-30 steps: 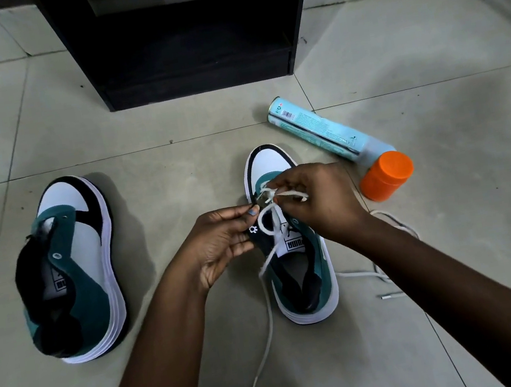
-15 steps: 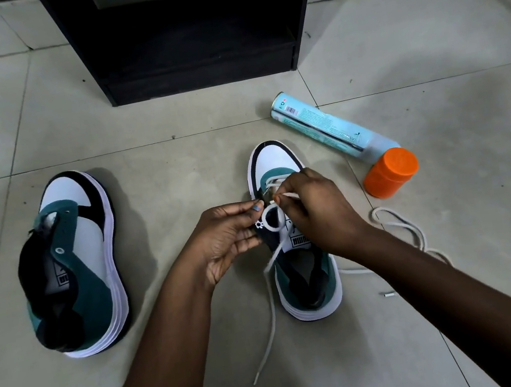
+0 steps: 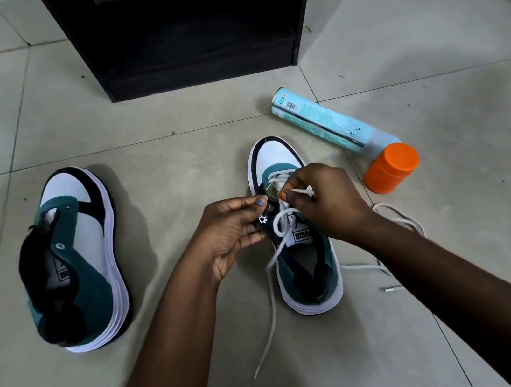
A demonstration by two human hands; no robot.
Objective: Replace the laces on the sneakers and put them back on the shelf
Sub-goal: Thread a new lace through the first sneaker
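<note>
Fingers (image 3: 284,193) of the right hand (image 3: 326,202) pinch the white lace (image 3: 280,222) at an eyelet, likely to thread it, while the left hand (image 3: 230,230) grips the sneaker (image 3: 303,252) by its eyelet flap to steady it. Its unlaced mate (image 3: 70,259) lies left on the tiled floor (image 3: 175,159), before a black shelf (image 3: 184,27).

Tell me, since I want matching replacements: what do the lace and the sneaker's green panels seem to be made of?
The white lace looks like flat woven fabric, probably cotton or polyester: limp, matte, ribbon-like. The green panels on the sneaker being laced look like suede or a synthetic nap: dull, no shine. Its sole rim looks like smooth white rubber.
</note>
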